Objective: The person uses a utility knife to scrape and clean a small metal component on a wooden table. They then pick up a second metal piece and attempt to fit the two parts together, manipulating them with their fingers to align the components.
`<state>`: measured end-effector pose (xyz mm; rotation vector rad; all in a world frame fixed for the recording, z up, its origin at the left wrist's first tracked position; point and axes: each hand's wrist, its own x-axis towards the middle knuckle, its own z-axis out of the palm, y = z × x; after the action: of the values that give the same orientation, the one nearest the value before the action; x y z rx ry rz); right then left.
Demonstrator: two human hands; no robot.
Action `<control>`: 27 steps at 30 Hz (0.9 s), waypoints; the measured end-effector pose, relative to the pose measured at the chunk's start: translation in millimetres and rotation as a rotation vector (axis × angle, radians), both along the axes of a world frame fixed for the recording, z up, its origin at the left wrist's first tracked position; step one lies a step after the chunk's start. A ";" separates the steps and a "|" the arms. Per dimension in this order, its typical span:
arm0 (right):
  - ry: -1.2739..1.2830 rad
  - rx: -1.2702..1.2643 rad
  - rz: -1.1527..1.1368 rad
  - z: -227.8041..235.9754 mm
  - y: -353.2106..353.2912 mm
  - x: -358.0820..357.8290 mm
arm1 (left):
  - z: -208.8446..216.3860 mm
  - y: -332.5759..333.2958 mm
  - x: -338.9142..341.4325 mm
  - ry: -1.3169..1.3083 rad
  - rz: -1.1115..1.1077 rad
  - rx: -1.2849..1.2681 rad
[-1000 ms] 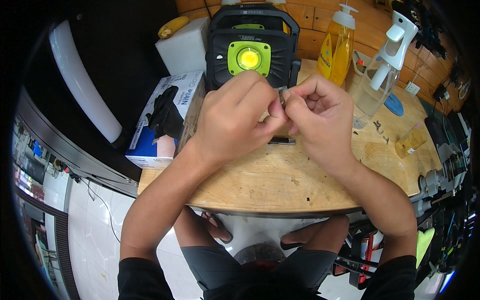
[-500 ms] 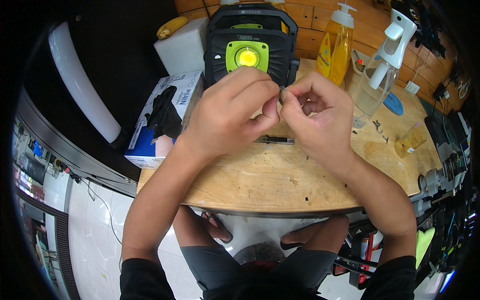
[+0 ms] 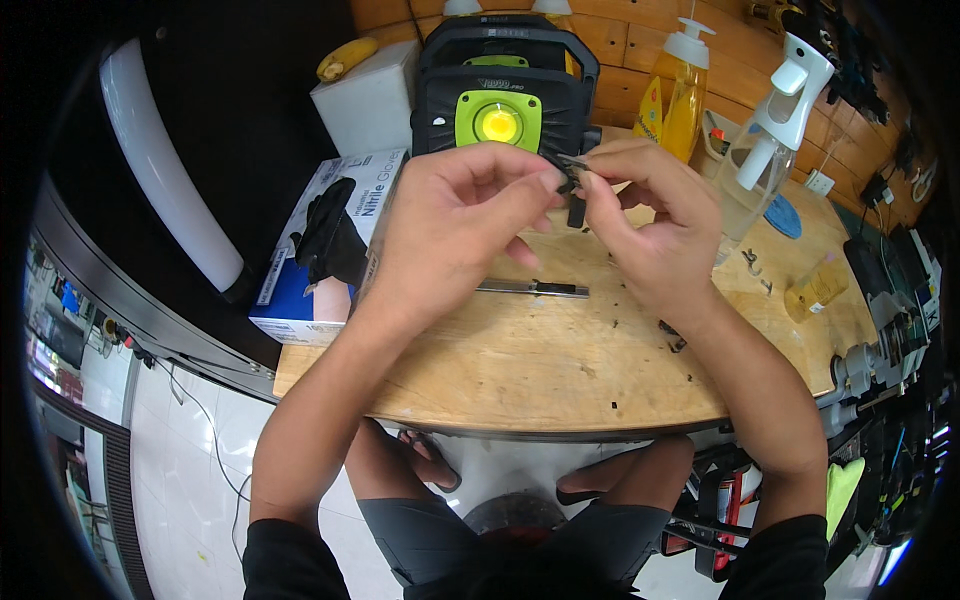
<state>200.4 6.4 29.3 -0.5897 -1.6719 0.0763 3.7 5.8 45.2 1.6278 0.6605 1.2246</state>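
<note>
Above the far part of the table, my right hand pinches a small dark piece between thumb and forefinger. My left hand meets it from the other side, its thumb and forefinger closed at the piece and the other fingers loosely curled. The piece looks black and thin, too small and partly covered for its kind to show. Just below it is a short dark strip; whether the two are joined I cannot tell. A slim cutter knife with a metal end lies on the table under my hands.
Beyond my hands stands a lit work lamp. A glove box with a black glove is at left. At right stand a yellow pump bottle, a spray bottle and a small bottle. Dark scraps dot the wooden table.
My fingertips have drawn slightly apart and turned, so more of the dark piece shows. The dark strip below it and more of the cutter knife have come into sight.
</note>
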 end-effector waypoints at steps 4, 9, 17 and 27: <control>-0.099 0.120 -0.040 0.4 2.3 1.6 | 4.2 -1.9 2.1 -0.028 0.000 -0.089; -0.140 0.144 -0.084 -1.0 2.5 0.1 | 4.2 0.7 -3.1 -0.077 -0.059 -0.178; -0.215 0.159 -0.120 -1.8 2.6 -1.2 | 1.1 4.4 -5.0 -0.104 -0.130 -0.285; -0.385 0.305 -0.199 -3.5 7.9 0.8 | -4.5 10.7 -3.9 -0.099 -0.118 -0.316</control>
<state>201.2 14.3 25.9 -0.5575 -1.9354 -0.4545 -0.3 16.5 40.7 1.3170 0.6502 1.0489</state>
